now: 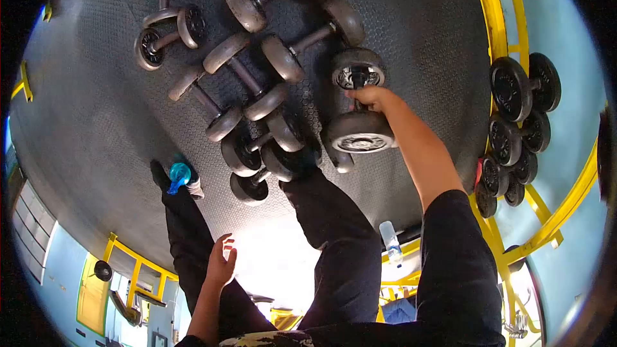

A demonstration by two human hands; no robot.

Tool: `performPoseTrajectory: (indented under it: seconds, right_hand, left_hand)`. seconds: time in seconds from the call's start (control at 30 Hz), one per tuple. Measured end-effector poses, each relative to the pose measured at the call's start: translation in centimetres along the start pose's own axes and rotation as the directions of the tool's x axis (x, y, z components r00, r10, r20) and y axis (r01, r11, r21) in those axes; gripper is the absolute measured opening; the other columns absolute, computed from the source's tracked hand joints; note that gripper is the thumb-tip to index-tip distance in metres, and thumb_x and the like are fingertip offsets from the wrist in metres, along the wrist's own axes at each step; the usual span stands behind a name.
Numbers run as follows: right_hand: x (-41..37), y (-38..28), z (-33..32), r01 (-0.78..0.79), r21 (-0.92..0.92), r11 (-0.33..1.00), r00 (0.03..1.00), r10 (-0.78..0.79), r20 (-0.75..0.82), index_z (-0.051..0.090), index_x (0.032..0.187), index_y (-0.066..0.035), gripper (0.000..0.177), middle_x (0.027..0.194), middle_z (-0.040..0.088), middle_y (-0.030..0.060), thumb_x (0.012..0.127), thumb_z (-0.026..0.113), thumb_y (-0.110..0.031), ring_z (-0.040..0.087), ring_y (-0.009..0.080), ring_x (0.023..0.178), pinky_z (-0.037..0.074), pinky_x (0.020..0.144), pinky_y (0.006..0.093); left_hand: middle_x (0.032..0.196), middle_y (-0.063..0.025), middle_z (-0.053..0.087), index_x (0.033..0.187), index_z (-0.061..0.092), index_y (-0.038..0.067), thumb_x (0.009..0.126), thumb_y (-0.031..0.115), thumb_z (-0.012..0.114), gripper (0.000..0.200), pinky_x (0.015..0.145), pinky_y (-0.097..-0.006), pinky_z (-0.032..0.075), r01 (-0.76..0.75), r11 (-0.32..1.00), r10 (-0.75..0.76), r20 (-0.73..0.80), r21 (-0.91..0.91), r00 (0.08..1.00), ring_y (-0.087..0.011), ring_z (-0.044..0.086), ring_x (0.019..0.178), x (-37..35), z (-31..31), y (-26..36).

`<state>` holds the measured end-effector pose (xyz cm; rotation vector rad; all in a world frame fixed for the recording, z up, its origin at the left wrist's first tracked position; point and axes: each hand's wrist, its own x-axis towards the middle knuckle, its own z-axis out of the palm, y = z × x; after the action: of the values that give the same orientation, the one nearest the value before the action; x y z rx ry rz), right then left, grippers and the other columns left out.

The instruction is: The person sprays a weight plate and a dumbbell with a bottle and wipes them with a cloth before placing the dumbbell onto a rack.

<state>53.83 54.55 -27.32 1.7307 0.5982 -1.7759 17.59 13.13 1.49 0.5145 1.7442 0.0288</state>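
My right hand [371, 97] is wrapped round the handle of a dumbbell [362, 133] with thick round grey-black ends. The dumbbell is at the right side of a group lying on the floor, its near end facing me. My left hand [222, 263] hangs in front of my left leg with nothing in it, its fingers apart. Several other dumbbells [245, 77] lie close together to the left of the held one, some overlapping in view. The nearest of them [250, 187] lies beside my right foot.
Black textured matting [424, 77] covers the floor. On the right, a yellow rack [491, 9] stands by a blue wall, with black dumbbells [511, 90] on it. A blue object [180, 175] is by my left foot. A clear plastic bottle [390, 241] appears right of my right leg.
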Motion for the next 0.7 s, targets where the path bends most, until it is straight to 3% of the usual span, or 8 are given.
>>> performPoseTrajectory:
  seconds: [0.1,0.17,0.27,0.33,0.37,0.43,0.5,0.7]
  right_hand:
    - [0.1,0.7,-2.3,0.075,-0.034,0.997,0.995,-0.072,0.067,0.054,0.129,-0.004,0.049,0.113,0.065,0.0089,0.094,0.068,-0.035,0.068,0.0212,0.086,0.058,0.077,0.0355]
    - [0.0,0.8,-4.2,0.005,0.119,0.993,0.980,-0.028,0.196,0.054,0.128,-0.003,0.047,0.114,0.064,0.0111,0.094,0.068,-0.032,0.068,0.0201,0.086,0.058,0.077,0.0338]
    - [-9.0,-1.1,-7.3,-0.048,0.121,0.991,0.981,0.024,0.193,0.051,0.135,-0.005,0.069,0.132,0.056,0.0147,0.082,0.080,-0.038,0.068,0.0241,0.097,0.055,0.089,0.0382]
    - [-13.4,1.6,-6.8,0.355,-0.247,0.902,0.932,-0.322,0.164,0.050,0.138,-0.008,0.086,0.141,0.051,0.0146,0.068,0.088,-0.039,0.063,0.0282,0.113,0.046,0.104,0.0400]
    - [-15.4,3.9,-6.1,0.704,-0.487,0.516,0.682,-0.681,0.265,0.050,0.139,-0.010,0.094,0.143,0.051,0.0141,0.061,0.091,-0.039,0.059,0.0305,0.122,0.041,0.111,0.0401]
    - [-17.5,4.4,-4.4,0.473,-0.872,0.128,0.581,-0.789,0.200,0.057,0.131,-0.012,0.083,0.129,0.062,0.0118,0.059,0.090,-0.035,0.056,0.0319,0.125,0.040,0.109,0.0408]
    - [-16.9,2.8,-4.3,0.389,-0.891,0.235,0.785,-0.591,0.187,0.061,0.121,-0.012,0.069,0.116,0.067,0.0115,0.061,0.089,-0.033,0.059,0.0337,0.118,0.045,0.100,0.0441]
    - [-16.1,4.0,-0.7,0.381,-0.900,0.213,0.725,-0.673,0.148,0.062,0.111,-0.009,0.060,0.109,0.068,0.0143,0.064,0.087,-0.037,0.063,0.0374,0.107,0.050,0.090,0.0482]
  left_hand:
    - [0.113,-0.0149,0.063,0.133,0.050,0.004,0.090,0.008,0.062,0.044,0.089,-0.0374,0.050,-0.038,0.999,0.038,-0.022,0.027,0.999,-0.0248,0.063,0.097,0.6,0.0,0.6]
    - [0.114,-0.0157,0.063,0.133,0.050,0.004,0.090,0.007,0.061,0.044,0.089,-0.0376,0.050,-0.062,0.995,0.063,-0.017,0.076,0.998,-0.0257,0.063,0.098,0.8,0.2,1.5]
    - [0.117,-0.0175,0.061,0.133,0.050,0.003,0.090,0.003,0.059,0.044,0.089,-0.0368,0.050,-0.094,0.992,0.095,-0.007,0.082,0.995,-0.0268,0.062,0.100,1.3,1.1,1.5]
    - [0.117,-0.0176,0.061,0.133,0.051,0.003,0.090,0.002,0.059,0.043,0.089,-0.0368,0.050,-0.107,0.991,0.106,0.013,0.082,0.994,-0.0270,0.062,0.101,1.0,1.0,0.9]
    - [0.118,-0.0176,0.061,0.132,0.051,0.003,0.090,0.002,0.058,0.043,0.090,-0.0371,0.050,-0.113,0.991,0.113,0.001,0.071,0.994,-0.0274,0.062,0.101,1.0,1.2,0.9]
    - [0.117,-0.0175,0.062,0.132,0.051,0.003,0.091,0.003,0.058,0.042,0.091,-0.0376,0.050,-0.137,0.988,0.136,0.024,0.073,0.990,-0.0282,0.062,0.102,0.9,2.2,2.0]
    - [0.117,-0.0177,0.062,0.132,0.051,0.003,0.091,0.004,0.059,0.042,0.091,-0.0380,0.050,-0.187,0.974,0.175,0.098,0.129,0.980,-0.0289,0.062,0.102,1.3,2.5,2.7]
    - [0.118,-0.0194,0.061,0.131,0.050,0.003,0.092,0.006,0.057,0.040,0.090,-0.0397,0.050,-0.372,0.906,0.379,0.005,0.203,0.925,-0.0331,0.063,0.102,-0.5,2.9,3.7]
